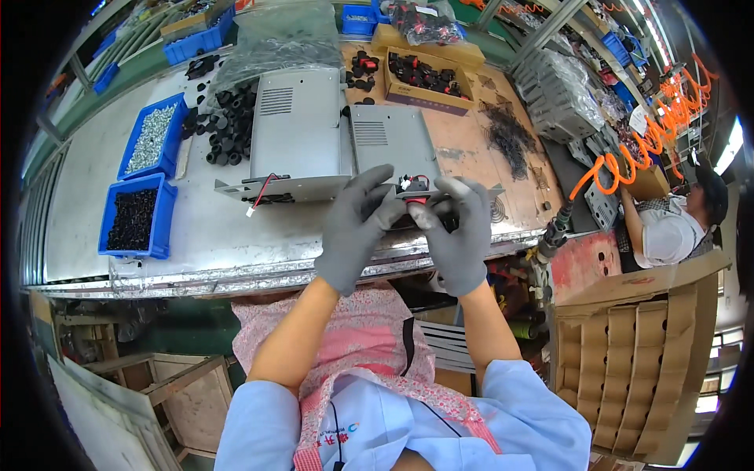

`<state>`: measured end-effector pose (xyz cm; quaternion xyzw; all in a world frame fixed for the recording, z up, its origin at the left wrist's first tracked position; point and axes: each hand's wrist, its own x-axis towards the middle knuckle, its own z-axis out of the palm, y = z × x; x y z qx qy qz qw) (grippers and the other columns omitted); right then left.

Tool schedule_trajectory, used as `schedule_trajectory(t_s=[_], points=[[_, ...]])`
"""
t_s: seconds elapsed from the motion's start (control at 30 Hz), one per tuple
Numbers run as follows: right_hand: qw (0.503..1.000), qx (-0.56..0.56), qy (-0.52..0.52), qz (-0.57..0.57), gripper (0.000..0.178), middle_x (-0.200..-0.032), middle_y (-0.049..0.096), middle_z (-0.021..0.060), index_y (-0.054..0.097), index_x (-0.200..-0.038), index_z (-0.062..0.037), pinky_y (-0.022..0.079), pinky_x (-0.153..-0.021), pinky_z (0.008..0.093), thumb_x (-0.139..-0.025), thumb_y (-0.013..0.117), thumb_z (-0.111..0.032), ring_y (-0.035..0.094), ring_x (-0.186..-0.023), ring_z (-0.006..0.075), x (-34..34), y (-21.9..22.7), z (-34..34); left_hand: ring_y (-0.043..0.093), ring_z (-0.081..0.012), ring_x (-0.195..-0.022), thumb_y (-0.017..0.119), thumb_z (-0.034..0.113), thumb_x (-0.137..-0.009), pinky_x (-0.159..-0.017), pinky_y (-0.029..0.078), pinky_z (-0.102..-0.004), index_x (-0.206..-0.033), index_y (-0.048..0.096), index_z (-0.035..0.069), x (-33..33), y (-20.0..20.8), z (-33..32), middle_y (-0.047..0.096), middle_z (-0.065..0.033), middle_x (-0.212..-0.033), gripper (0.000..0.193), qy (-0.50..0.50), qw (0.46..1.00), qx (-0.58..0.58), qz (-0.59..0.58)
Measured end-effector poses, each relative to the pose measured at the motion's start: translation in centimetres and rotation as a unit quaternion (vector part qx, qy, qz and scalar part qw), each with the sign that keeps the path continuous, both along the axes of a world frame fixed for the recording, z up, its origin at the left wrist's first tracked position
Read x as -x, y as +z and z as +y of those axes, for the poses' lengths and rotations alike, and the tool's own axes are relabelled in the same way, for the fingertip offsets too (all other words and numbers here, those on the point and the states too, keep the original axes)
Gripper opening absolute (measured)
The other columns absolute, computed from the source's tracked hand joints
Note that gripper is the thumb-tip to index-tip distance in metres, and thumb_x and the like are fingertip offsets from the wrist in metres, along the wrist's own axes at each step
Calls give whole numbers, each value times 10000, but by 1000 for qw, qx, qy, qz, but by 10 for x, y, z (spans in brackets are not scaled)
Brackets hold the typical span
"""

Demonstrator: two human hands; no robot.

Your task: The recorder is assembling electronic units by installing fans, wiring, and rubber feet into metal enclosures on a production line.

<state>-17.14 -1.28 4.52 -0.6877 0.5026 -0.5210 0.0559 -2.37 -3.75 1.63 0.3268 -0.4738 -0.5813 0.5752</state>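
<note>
Over the scuffed surface [208, 247], framing a red part [416, 200] between left hand [355, 231] and right hand [461, 239], equally near, with half-curled fingers, too hidden to confirm any hold, at a grey panel's [402, 151] left-to-right edge.

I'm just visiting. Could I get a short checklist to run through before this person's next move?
1. Left grip and right grip both at the red part: ok.
2. Red part firmly fixed: cannot tell; it is partly covered.
3. White connector by the left gray casing plugged in: not ok, it is loose.
4. Blue bins stocked with small pieces: ok.
5. Orange hose clear of both grips: ok.
</note>
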Motion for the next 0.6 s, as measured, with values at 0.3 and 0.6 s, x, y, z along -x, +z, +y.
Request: schedule_trajectory(t_s=[0.3, 0.6], points=[[985, 67, 160, 18, 384, -1127, 496, 132, 537, -1179, -41, 507, -712, 325, -842, 702, -122, 588, -838, 231, -43, 15, 7, 570, -117, -940, 607, 486, -890, -824, 486, -265, -1173, 556, -21, -36, 0, 40, 604, -61, -1026, 584, -184, 979, -42, 72], [976, -150, 157, -19, 476, -1070, 594, 134, 507, -1169, -29, 508, -735, 345, -809, 738, -236, 615, -868, 267, -86, -14, 8, 610, -190, -924, 498, 496, -947, -823, 519, -346, -1178, 522, 7, -66, -1, 38, 604, -118, -1026, 542, -64, 959, -109, 252]])
